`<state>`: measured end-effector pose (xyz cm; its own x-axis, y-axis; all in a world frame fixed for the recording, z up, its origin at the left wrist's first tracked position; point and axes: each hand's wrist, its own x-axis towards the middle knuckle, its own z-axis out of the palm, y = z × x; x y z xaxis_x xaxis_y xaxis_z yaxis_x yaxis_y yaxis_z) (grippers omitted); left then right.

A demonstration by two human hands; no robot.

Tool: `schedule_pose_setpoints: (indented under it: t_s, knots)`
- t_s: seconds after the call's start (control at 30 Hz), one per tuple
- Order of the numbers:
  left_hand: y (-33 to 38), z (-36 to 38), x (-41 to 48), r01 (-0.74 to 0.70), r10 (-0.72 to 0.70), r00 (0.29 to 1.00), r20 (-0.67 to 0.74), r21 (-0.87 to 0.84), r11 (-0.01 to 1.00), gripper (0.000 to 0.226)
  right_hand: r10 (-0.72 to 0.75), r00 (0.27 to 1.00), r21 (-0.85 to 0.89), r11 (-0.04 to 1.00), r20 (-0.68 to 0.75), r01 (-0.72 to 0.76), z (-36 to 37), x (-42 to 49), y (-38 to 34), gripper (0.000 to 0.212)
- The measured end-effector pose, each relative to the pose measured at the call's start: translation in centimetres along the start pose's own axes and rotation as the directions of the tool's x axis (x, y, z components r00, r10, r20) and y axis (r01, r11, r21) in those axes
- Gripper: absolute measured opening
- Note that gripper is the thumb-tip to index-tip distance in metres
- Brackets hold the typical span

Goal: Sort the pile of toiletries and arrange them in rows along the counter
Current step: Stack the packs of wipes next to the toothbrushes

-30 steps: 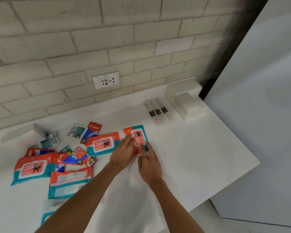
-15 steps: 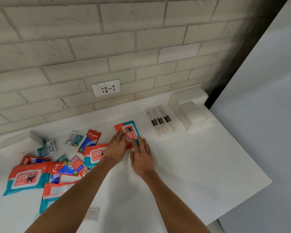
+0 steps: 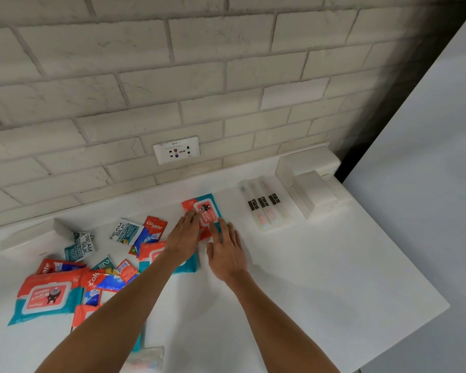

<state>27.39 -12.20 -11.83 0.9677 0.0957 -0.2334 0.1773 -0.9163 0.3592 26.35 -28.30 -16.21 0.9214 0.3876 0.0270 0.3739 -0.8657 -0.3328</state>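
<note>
Both your hands lie flat with the fingers straight, pinching nothing; your left hand [image 3: 184,235] presses its fingertips on the left edge of a small pack of wipes [image 3: 205,211], and your right hand [image 3: 225,251] lays its fingers over the pack's near right corner. The pack lies flat on the white counter [image 3: 320,265], near the back wall and slightly askew; to its right, apart from it, three wrapped toothbrushes [image 3: 264,208] lie side by side next to white boxes [image 3: 311,189]. To your left the pile is spread out: a second pack of wipes [image 3: 150,254] half under your left forearm, a Colgate sachet [image 3: 154,228], a Cream Silk sachet [image 3: 125,232], and a larger pack of wipes [image 3: 47,296] at the far left. A wall socket [image 3: 176,149] sits in the brick above the counter.
</note>
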Motion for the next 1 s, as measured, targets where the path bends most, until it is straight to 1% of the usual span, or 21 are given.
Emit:
schedule_pose_setpoints:
  t_s: [0.1, 0.27, 0.33, 0.4, 0.43, 0.47, 0.5, 0.6, 0.67, 0.77, 0.8, 0.87, 0.93, 1.0]
  knots:
    - [0.1, -0.2, 0.2, 0.031, -0.031, 1.000, 0.006, -0.090, 0.995, 0.065, 0.007, 1.000, -0.006, 1.000, 0.011, -0.007, 0.0, 0.2, -0.1, 0.070]
    - [-0.3, 0.1, 0.8, 0.059, -0.059, 0.998, 0.002, -0.136, 0.989, 0.061, 0.006, 0.999, -0.017, 1.000, 0.036, -0.006, -0.2, 0.4, -0.3, 0.071]
    - [-0.4, 0.0, 1.0, 0.038, -0.035, 0.999, 0.019, -0.124, 0.992, 0.068, 0.010, 0.999, -0.015, 1.000, 0.047, -0.009, -0.3, 0.4, -0.3, 0.071]
    - [-0.3, -0.1, 1.1, 0.045, -0.036, 0.998, 0.044, -0.228, 0.973, 0.081, 0.015, 0.999, -0.010, 1.000, 0.051, -0.014, -0.3, 0.5, -0.4, 0.071]
    - [-0.1, -0.1, 1.0, 0.050, -0.042, 0.998, 0.039, -0.229, 0.972, 0.079, 0.017, 0.999, -0.008, 1.000, 0.052, -0.017, -0.3, 0.5, -0.4, 0.070]
    - [0.1, -0.1, 0.9, 0.034, -0.029, 0.999, 0.030, -0.179, 0.983, 0.073, 0.019, 0.998, -0.009, 1.000, 0.052, -0.019, -0.3, 0.6, -0.4, 0.070]
    - [0.1, -0.1, 0.9, 0.037, -0.034, 0.999, 0.021, -0.163, 0.986, 0.071, 0.024, 0.998, -0.008, 1.000, 0.053, -0.024, -0.3, 0.6, -0.4, 0.070]
    - [0.2, -0.4, 0.9, 0.056, -0.056, 0.998, 0.010, -0.249, 0.967, 0.086, 0.041, 0.998, -0.006, 0.999, 0.054, -0.041, -0.3, 0.7, -0.5, 0.070]
    - [0.3, -0.4, 1.0, 0.055, -0.054, 0.998, 0.009, -0.260, 0.964, 0.081, 0.050, 0.997, -0.004, 0.999, 0.059, -0.050, -0.3, 0.7, -0.6, 0.070]
    - [0.3, -0.2, 1.2, 0.055, -0.055, 0.998, 0.005, -0.212, 0.976, 0.062, 0.061, 0.995, -0.006, 0.998, 0.082, -0.061, -0.5, 0.8, -0.7, 0.069]
    - [0.1, -0.2, 1.3, 0.038, -0.041, 0.999, -0.010, -0.175, 0.984, 0.060, 0.064, 0.994, -0.004, 0.998, 0.092, -0.064, -0.5, 0.8, -0.6, 0.069]
    - [-0.2, -0.7, 1.2, -0.002, 0.002, 1.000, -0.001, -0.070, 0.998, 0.062, 0.068, 0.993, 0.009, 0.998, 0.096, -0.069, -0.5, 0.9, -0.7, 0.069]
    - [-0.1, -1.4, 0.6, -0.036, 0.035, 0.999, -0.015, -0.077, 0.996, 0.060, 0.079, 0.992, 0.017, 0.997, 0.102, -0.081, -0.8, 0.9, -0.8, 0.070]
    - [-0.3, -2.1, -0.1, -0.090, 0.086, 0.992, -0.090, -0.042, 0.995, 0.051, 0.087, 0.992, 0.026, 0.996, 0.092, -0.090, -1.0, 0.7, -1.0, 0.069]
